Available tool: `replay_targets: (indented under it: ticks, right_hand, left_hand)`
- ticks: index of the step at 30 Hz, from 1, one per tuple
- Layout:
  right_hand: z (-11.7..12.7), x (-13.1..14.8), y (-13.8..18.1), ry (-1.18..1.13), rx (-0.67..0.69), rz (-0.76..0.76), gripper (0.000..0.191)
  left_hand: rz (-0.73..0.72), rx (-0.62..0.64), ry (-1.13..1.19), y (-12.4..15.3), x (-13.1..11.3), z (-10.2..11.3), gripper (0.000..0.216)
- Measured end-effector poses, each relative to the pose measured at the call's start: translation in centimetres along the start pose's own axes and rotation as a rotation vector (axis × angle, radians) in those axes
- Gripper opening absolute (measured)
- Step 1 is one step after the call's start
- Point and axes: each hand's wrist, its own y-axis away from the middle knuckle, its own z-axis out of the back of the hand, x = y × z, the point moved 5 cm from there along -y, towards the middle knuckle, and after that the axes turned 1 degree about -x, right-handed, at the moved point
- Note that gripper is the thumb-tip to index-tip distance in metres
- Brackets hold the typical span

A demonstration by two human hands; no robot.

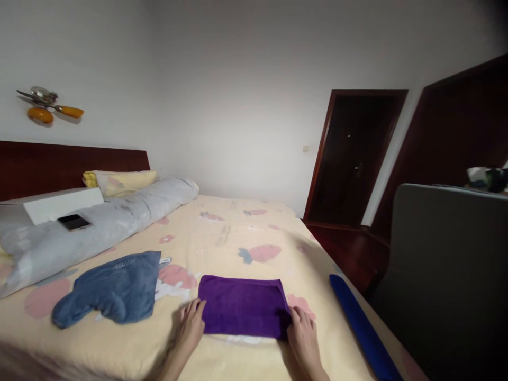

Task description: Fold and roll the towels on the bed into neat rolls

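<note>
A folded purple towel (243, 307) lies flat as a rectangle on the bed (222, 360), in the lower middle of the head view. At its left edge, my left hand (192, 323) is closed, thumb and fingers pinching the side. My right hand (304, 333) grips the right edge in the same way, near the lower corner. Left of the towel rests a blue-grey plush piece (119, 288) with a curved outline and a small white tag. To the right, along the bed's side, is a long, narrow, blue folded cloth (359, 323).
A rolled grey quilt (130, 214) lies near the headboard (75, 161), with a phone (74, 222) and a white box (65, 205) on it. Behind it is a yellow pillow (127, 182). A dark grey chair back (444, 264) stands beside the bed at right.
</note>
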Motion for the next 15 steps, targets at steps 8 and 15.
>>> replay_targets:
  ticks: [8, 15]
  right_hand:
    - [-3.7, 11.0, 2.2, -0.215, 0.338, 0.389, 0.057]
    - [-2.2, 4.1, 2.7, -0.095, 0.436, 0.255, 0.054]
  left_hand:
    - [-0.474, 0.082, 0.101, 2.2, -10.7, -4.0, 0.070]
    - [-0.370, 0.178, 0.058, 2.3, -4.3, -1.4, 0.068]
